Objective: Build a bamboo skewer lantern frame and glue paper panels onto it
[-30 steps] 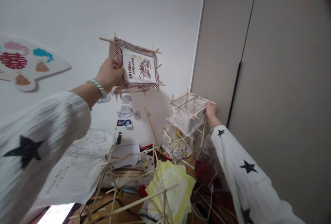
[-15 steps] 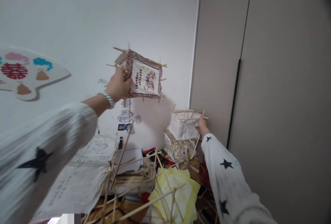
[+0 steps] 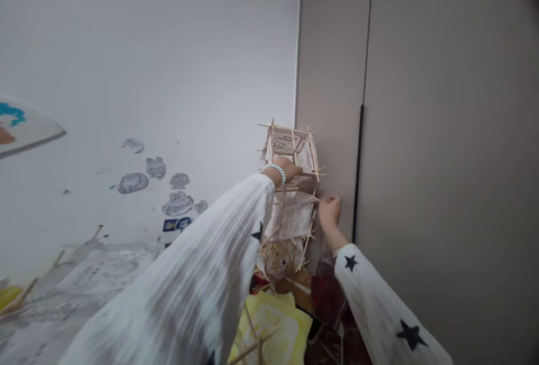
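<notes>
A small stick-framed paper lantern with brown patterned borders (image 3: 309, 154) is at the top of a stack in the corner, tilted so its open stick side faces me. My left hand (image 3: 288, 170) reaches across, closed on its lower part; the fingertips are partly hidden. Below it is a white paper lantern with a stick frame (image 3: 295, 216). My right hand (image 3: 329, 213) is closed beside its upper right corner, fingers pinched at the end of a protruding stick. Another, crumpled-looking stick-framed lantern (image 3: 280, 258) supports the stack at the bottom.
Yellow paper sheets (image 3: 273, 325) with loose sticks (image 3: 252, 348) lie in front of the stack. A large white paper piece (image 3: 96, 281) stands at left. A grey cabinet door (image 3: 442, 129) rises close on the right. Drawn cutouts (image 3: 177, 203) are on the wall (image 3: 189, 45).
My left hand has carried the brown-bordered lantern right and down onto the white one. My right hand stays at the white lantern's corner. The view has turned right.
</notes>
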`<state>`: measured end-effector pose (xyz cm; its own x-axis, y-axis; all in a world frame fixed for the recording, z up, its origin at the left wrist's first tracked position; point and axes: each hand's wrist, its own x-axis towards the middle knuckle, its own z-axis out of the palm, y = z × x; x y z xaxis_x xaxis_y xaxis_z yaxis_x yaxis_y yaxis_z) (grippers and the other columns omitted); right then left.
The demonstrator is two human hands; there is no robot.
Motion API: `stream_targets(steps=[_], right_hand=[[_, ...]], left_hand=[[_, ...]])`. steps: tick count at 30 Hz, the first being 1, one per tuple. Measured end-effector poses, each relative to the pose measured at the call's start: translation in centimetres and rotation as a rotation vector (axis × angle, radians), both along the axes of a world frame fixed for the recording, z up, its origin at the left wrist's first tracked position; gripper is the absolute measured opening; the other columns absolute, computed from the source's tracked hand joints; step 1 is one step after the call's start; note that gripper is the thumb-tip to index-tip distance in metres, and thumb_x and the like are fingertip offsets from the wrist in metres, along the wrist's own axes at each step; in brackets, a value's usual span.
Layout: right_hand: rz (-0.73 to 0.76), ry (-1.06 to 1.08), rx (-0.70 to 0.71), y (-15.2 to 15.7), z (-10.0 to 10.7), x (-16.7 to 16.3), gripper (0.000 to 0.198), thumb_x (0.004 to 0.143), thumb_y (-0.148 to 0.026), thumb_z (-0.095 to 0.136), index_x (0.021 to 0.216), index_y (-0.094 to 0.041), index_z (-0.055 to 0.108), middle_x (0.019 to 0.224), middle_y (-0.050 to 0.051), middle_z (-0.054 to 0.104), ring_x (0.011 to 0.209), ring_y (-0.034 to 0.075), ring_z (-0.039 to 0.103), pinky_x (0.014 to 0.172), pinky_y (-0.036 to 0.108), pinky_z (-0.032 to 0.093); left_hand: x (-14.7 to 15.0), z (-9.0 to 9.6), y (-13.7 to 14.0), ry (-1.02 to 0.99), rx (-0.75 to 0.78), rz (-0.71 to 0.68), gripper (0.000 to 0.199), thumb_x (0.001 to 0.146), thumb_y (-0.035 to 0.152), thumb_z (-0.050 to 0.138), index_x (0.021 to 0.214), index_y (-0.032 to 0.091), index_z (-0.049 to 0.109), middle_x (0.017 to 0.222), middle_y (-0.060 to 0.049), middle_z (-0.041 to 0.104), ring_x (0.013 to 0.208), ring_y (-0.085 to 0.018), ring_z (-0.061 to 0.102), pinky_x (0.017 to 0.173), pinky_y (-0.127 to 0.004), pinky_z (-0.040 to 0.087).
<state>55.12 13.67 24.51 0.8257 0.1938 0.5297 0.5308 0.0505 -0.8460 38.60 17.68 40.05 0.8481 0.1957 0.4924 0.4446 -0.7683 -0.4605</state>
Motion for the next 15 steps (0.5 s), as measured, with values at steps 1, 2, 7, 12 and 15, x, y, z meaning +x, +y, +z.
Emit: stream_targets(steps=[1, 2, 7, 12, 15], right_hand=[[-0.039, -0.047, 0.031, -0.8, 0.5, -0.1, 0.034, 0.086, -0.021, 0.052, 0.119, -0.014, 0.049, 0.118, 0.014, 0.054, 0.11, 0.024, 0.052, 0.093, 0.041, 0.041], [-0.062, -0.099, 0.057, -1.5, 1.2, -0.3, 0.04, 0.084, -0.02, 0.051, 0.124, -0.013, 0.045, 0.122, 0.016, 0.052, 0.114, 0.025, 0.049, 0.095, 0.041, 0.039], [-0.005, -0.354, 0.026, -2.4, 5.0, -1.3, 0.068, 0.079, -0.034, 0.057, 0.138, -0.018, 0.029, 0.134, 0.016, 0.045, 0.11, 0.025, 0.053, 0.089, 0.035, 0.042], [0.09, -0.465, -0.223, -0.5, 7.0, -1.5, 0.042, 0.083, -0.039, 0.054, 0.118, -0.016, 0.053, 0.106, 0.013, 0.065, 0.094, 0.026, 0.061, 0.076, 0.031, 0.044], [0.059, -0.468, -0.22, 0.3, 7.5, -1.7, 0.028, 0.09, -0.033, 0.042, 0.105, -0.016, 0.06, 0.097, 0.012, 0.067, 0.089, 0.024, 0.061, 0.074, 0.029, 0.042]], left_hand=[[0.3, 0.3, -0.2, 0.021, 0.017, 0.013, 0.03, 0.087, 0.035, 0.054, 0.111, 0.017, 0.058, 0.102, -0.006, 0.065, 0.091, -0.019, 0.062, 0.08, -0.039, 0.049], [0.3, 0.7, -0.4, 0.03, 0.033, 0.031, 0.029, 0.087, 0.032, 0.055, 0.112, 0.019, 0.059, 0.1, -0.007, 0.067, 0.092, -0.02, 0.063, 0.08, -0.037, 0.048], [-1.5, 3.0, -0.9, -0.004, 0.104, 0.097, 0.036, 0.09, 0.025, 0.041, 0.124, 0.027, 0.053, 0.099, -0.012, 0.069, 0.096, -0.027, 0.063, 0.075, -0.037, 0.044], [-2.0, 2.5, -1.2, 0.011, 0.121, 0.15, 0.035, 0.088, 0.019, 0.043, 0.118, 0.029, 0.058, 0.095, -0.01, 0.07, 0.094, -0.025, 0.063, 0.074, -0.033, 0.043], [-2.2, 2.5, -1.3, 0.0, 0.143, 0.154, 0.036, 0.089, 0.018, 0.04, 0.119, 0.029, 0.057, 0.095, -0.01, 0.07, 0.092, -0.024, 0.063, 0.074, -0.033, 0.044]])
